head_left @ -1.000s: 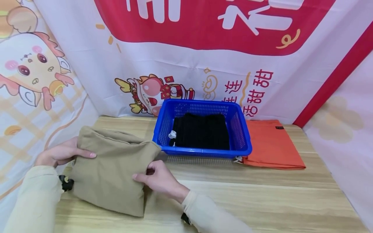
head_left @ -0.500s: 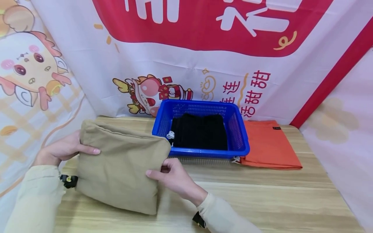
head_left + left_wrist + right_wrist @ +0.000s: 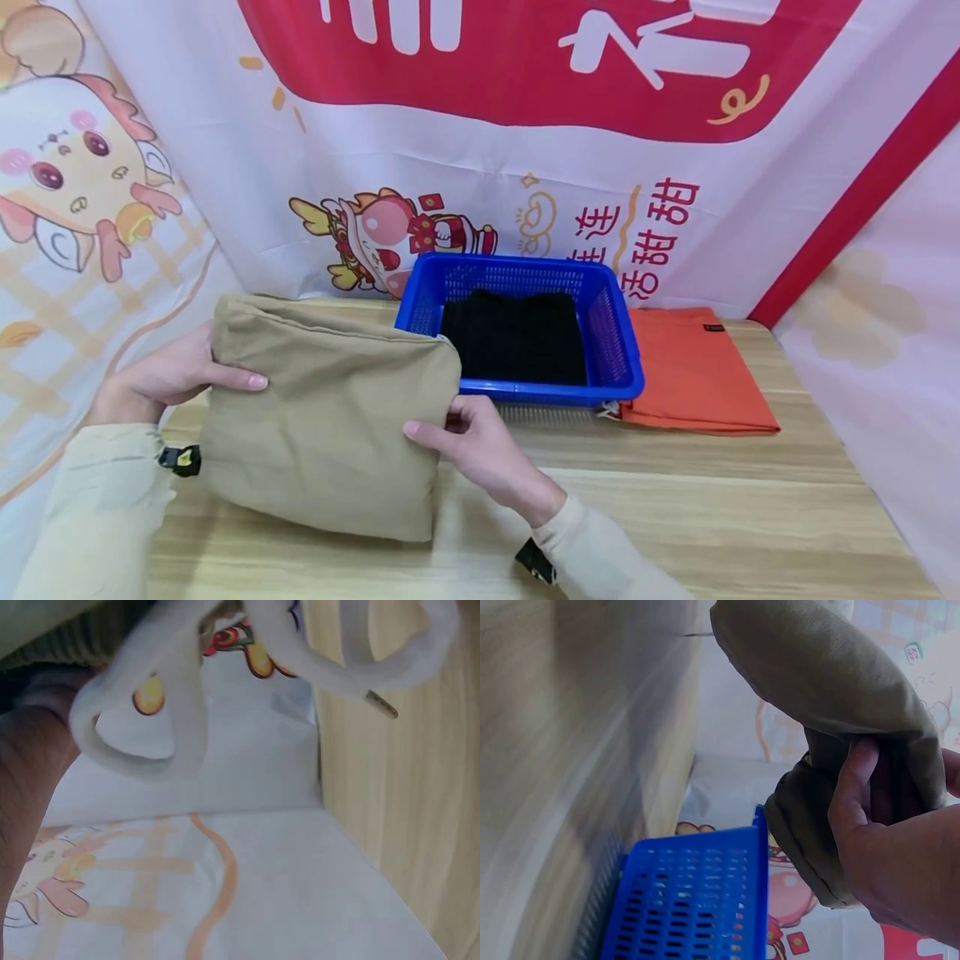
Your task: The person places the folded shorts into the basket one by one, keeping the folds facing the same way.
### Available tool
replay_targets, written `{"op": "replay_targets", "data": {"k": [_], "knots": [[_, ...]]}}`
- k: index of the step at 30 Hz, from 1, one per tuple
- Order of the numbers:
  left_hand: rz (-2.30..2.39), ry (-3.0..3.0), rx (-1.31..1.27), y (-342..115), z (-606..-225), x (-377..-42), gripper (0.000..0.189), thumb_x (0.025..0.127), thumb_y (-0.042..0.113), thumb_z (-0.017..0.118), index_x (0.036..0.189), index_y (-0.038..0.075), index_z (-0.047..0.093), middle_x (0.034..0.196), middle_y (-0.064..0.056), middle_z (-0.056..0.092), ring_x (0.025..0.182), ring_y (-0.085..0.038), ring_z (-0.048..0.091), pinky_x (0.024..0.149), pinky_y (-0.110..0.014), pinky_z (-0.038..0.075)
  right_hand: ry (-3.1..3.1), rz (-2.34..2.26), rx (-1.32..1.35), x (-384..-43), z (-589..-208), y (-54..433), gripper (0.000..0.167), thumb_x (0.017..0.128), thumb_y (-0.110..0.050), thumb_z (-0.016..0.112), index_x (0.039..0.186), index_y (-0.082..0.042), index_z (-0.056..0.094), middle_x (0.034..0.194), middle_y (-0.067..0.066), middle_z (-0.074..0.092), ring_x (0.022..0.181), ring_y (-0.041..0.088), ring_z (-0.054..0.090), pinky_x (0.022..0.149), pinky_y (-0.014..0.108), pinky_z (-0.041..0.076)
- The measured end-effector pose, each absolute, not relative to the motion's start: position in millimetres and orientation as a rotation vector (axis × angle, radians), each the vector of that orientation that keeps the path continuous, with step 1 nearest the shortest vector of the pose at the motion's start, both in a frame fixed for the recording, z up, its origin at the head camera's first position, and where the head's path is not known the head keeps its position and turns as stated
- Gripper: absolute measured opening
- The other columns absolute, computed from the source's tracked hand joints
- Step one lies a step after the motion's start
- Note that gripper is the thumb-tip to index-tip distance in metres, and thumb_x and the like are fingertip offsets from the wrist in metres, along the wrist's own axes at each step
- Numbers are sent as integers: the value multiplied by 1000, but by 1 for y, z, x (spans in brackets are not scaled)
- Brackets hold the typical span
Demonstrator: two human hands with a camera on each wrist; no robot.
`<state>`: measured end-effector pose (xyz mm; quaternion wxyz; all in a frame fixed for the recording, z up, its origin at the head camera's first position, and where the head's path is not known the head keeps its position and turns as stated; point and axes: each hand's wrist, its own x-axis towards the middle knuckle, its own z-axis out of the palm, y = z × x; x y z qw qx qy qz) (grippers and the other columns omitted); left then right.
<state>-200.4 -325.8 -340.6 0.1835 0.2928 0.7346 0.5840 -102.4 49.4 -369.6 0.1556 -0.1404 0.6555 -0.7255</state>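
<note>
A pair of folded khaki drawstring shorts (image 3: 330, 417) is held up over the left part of the table, its folded layers showing along the top. My left hand (image 3: 176, 371) grips the left edge, thumb in front. On the right edge, my right hand (image 3: 491, 454) pinches the cloth; the right wrist view shows its fingers tucked between the layers. A white drawstring (image 3: 184, 712) with a metal tip dangles close to the left wrist camera. The shorts' upper right corner overlaps the blue basket (image 3: 555, 390) in the head view. Folded black cloth (image 3: 517, 342) lies inside that basket.
Right of the basket lies a folded orange garment (image 3: 693, 375) with a small black label and a white cord end. Printed cloth backdrops (image 3: 480, 150) stand behind and beside the wooden table (image 3: 675, 517).
Both hands have shifted the khaki shorts to the right and slightly up, the right hand farther than the left. The shorts now cover the basket's front left corner. Basket and orange garment stay put.
</note>
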Motion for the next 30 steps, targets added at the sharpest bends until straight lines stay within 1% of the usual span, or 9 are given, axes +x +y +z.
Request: {"op": "replay_targets", "data": {"k": [4, 9, 13, 16, 18, 22, 24, 26, 30], "knots": [[1671, 2090, 878, -317, -331, -199, 66, 80, -26, 65, 138, 3, 49, 127, -9, 66, 110, -16, 66, 89, -28, 55, 1909, -2092, -402, -103, -364, 57, 24, 94, -9, 72, 112, 7, 70, 102, 10, 75, 89, 13, 69, 80, 28, 57], [1715, 2080, 992, -303, -325, -196, 76, 76, -29, 67, 144, -2, 45, 134, -12, 62, 115, -18, 64, 95, -26, 52, 1961, -2104, -355, -105, -361, 69, 25, 93, -12, 74, 111, 5, 71, 101, 10, 74, 90, 15, 68, 79, 29, 57], [1728, 2126, 1014, -287, -322, -192, 81, 73, -29, 71, 145, -1, 47, 138, -10, 61, 119, -16, 61, 100, -23, 47, 2008, -2111, -312, -107, -361, 82, 26, 93, -16, 75, 112, 2, 71, 103, 10, 74, 93, 19, 69, 81, 33, 57], [1694, 2229, 1009, -275, -321, -189, 82, 72, -25, 76, 144, 3, 51, 138, -5, 61, 120, -14, 59, 101, -20, 44, 2006, -2137, -289, -109, -361, 93, 30, 93, -16, 76, 117, 1, 69, 108, 12, 73, 97, 22, 70, 84, 37, 58], [1689, 2274, 1026, -265, -320, -188, 81, 70, -23, 79, 142, 3, 54, 137, -4, 62, 119, -13, 59, 101, -20, 43, 1991, -2158, -280, -111, -362, 101, 33, 93, -15, 75, 122, 0, 66, 113, 13, 72, 101, 25, 69, 87, 39, 57], [1705, 2288, 1129, -246, -321, -188, 81, 66, -23, 82, 140, -1, 56, 135, -5, 64, 120, -15, 60, 103, -21, 43, 1978, -2186, -257, -113, -363, 118, 40, 94, -11, 73, 131, -3, 60, 121, 14, 69, 109, 27, 67, 95, 41, 54], [1705, 2262, 1170, -239, -323, -188, 81, 67, -24, 80, 141, -1, 55, 135, -6, 64, 120, -15, 60, 104, -22, 43, 1984, -2188, -233, -114, -363, 125, 44, 94, -11, 72, 135, -5, 57, 124, 14, 66, 112, 27, 65, 98, 41, 52], [1679, 2262, 1178, -232, -324, -188, 79, 70, -22, 79, 142, 1, 54, 137, -5, 62, 120, -15, 59, 103, -22, 43, 1996, -2193, -209, -115, -362, 131, 48, 94, -9, 72, 138, -7, 54, 128, 13, 64, 115, 27, 63, 100, 41, 51], [1659, 2256, 1120, -221, -326, -187, 71, 77, -17, 78, 141, 5, 56, 138, -7, 59, 118, -18, 58, 100, -23, 44, 2025, -2228, -214, -117, -362, 143, 52, 93, -7, 72, 141, -10, 51, 131, 11, 62, 117, 27, 61, 100, 40, 50]]}}
